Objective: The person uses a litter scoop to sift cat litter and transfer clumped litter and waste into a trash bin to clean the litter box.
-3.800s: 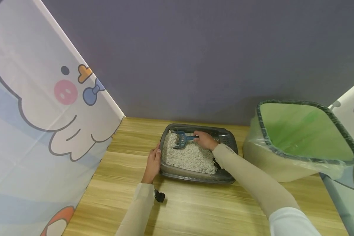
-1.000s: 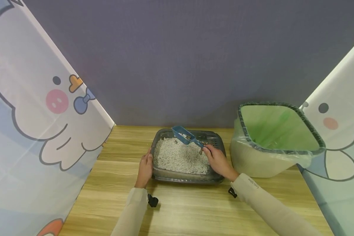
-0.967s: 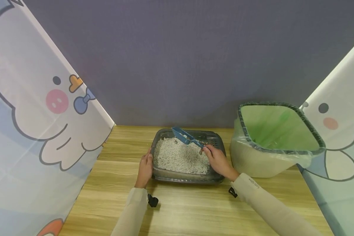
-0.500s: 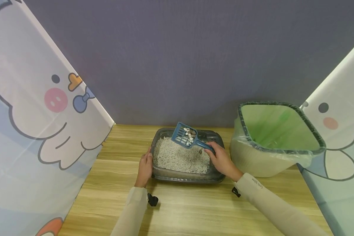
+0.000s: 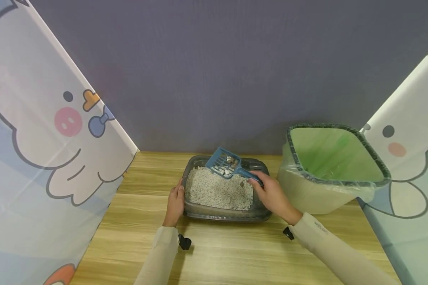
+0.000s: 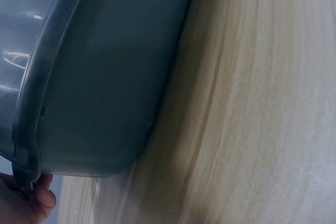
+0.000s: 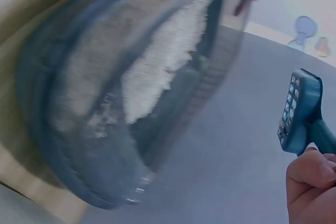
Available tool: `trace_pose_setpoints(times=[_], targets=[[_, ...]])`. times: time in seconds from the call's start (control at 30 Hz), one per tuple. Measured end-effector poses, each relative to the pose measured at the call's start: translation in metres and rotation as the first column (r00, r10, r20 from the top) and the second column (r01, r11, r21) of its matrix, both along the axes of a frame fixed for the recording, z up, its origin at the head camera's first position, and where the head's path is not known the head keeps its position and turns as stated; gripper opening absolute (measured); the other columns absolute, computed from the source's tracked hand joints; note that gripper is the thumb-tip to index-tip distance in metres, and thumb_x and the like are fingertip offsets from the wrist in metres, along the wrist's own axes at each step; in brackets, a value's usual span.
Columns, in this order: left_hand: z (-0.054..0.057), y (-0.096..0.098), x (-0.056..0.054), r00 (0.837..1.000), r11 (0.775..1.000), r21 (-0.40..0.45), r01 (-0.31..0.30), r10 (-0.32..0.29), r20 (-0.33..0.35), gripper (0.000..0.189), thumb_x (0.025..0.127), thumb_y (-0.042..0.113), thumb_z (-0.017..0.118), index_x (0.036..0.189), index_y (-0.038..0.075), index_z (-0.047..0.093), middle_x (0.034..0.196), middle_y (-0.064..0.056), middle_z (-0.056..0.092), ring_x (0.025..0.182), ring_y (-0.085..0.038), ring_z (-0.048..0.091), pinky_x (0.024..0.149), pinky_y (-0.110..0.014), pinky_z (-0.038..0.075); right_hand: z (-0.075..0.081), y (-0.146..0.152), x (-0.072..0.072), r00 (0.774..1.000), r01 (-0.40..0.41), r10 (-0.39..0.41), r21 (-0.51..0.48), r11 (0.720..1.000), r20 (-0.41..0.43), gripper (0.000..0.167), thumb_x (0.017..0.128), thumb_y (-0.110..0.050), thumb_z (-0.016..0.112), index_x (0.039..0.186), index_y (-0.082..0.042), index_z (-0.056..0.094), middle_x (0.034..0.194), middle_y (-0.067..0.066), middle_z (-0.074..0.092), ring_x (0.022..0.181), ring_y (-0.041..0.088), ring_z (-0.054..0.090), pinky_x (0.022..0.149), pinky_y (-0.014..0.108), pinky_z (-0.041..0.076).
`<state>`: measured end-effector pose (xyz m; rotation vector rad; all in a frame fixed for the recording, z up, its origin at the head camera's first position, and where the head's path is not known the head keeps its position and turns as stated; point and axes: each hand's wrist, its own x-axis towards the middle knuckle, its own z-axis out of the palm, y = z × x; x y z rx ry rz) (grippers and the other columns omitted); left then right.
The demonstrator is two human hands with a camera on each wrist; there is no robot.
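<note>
A blue slotted litter scoop (image 5: 224,162) hangs over the back of a dark grey litter box (image 5: 221,216), with pale and brownish clumps lying on its slots. My right hand (image 5: 271,194) grips its handle; in the right wrist view the scoop (image 7: 303,109) is seen side-on, apart from the box. Pale granular litter (image 5: 217,192) fills most of the box. At the box's left side my left hand (image 5: 174,202) holds the rim, and the left wrist view has fingers (image 6: 44,198) curled at the rim's corner.
Right of the box stands a bin (image 5: 303,194) lined with a clear bag, its inside green and its rim dark. Both rest on a wooden surface (image 5: 232,253). A grey wall (image 5: 214,79) rises behind, with cartoon-printed panels (image 5: 32,166) at the sides.
The scoop has come up out of the litter and turned from tilted to flatter, clumps on it. My right hand has shifted slightly right. My left hand has stayed at the box's side.
</note>
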<state>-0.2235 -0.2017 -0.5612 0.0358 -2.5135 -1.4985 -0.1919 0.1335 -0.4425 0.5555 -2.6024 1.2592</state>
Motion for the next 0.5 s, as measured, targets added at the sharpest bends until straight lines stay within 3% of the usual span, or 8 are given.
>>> trace_pose_setpoints(times=[0.13, 0.23, 0.37, 0.5], targets=[[-0.002, -0.001, 0.0, 1.0, 1.0, 0.003, 0.006, -0.006, 0.0, 0.051, 0.104, 0.038, 0.028, 0.145, 0.009, 0.039, 0.111, -0.023, 0.053, 0.089, -0.032, 0.047, 0.077, -0.046, 0.036, 0.023, 0.001, 0.01, 0.998, 0.0, -0.001, -0.016, 1.0, -0.061, 0.029, 0.099, -0.022, 0.053, 0.124, -0.008, 0.058, 0.062, -0.004, 0.045, 0.043, 0.007, 0.032, 0.04, 0.027, 0.033], [-0.002, -0.001, 0.0, 1.0, 1.0, 0.014, 0.014, -0.014, 0.0, 0.052, 0.104, 0.038, 0.028, 0.145, 0.007, 0.039, 0.121, -0.025, 0.051, 0.101, -0.034, 0.048, 0.085, -0.049, 0.037, 0.039, 0.005, 0.014, 0.991, 0.008, -0.01, -0.02, 1.0, -0.13, 0.027, 0.098, -0.016, 0.055, 0.123, -0.006, 0.059, 0.062, -0.005, 0.043, 0.043, 0.006, 0.031, 0.04, 0.026, 0.031], [0.0, -0.001, 0.001, 1.0, 1.0, -0.001, 0.012, -0.012, 0.002, 0.052, 0.104, 0.038, 0.028, 0.145, 0.007, 0.04, 0.13, -0.025, 0.049, 0.115, -0.037, 0.045, 0.094, -0.053, 0.035, 0.061, 0.017, 0.016, 0.968, 0.047, -0.045, 0.001, 0.999, -0.246, 0.025, 0.096, -0.011, 0.056, 0.119, -0.003, 0.061, 0.061, -0.006, 0.041, 0.043, 0.005, 0.029, 0.04, 0.025, 0.029], [0.003, 0.001, 0.004, 1.0, 0.999, -0.039, -0.006, 0.007, 0.004, 0.049, 0.105, 0.035, 0.028, 0.145, 0.008, 0.04, 0.131, -0.025, 0.048, 0.116, -0.039, 0.045, 0.095, -0.056, 0.034, 0.084, 0.035, 0.018, 0.943, 0.127, -0.113, 0.025, 0.992, -0.312, 0.022, 0.096, -0.012, 0.057, 0.116, -0.003, 0.064, 0.06, -0.006, 0.042, 0.043, 0.007, 0.03, 0.04, 0.024, 0.028]])
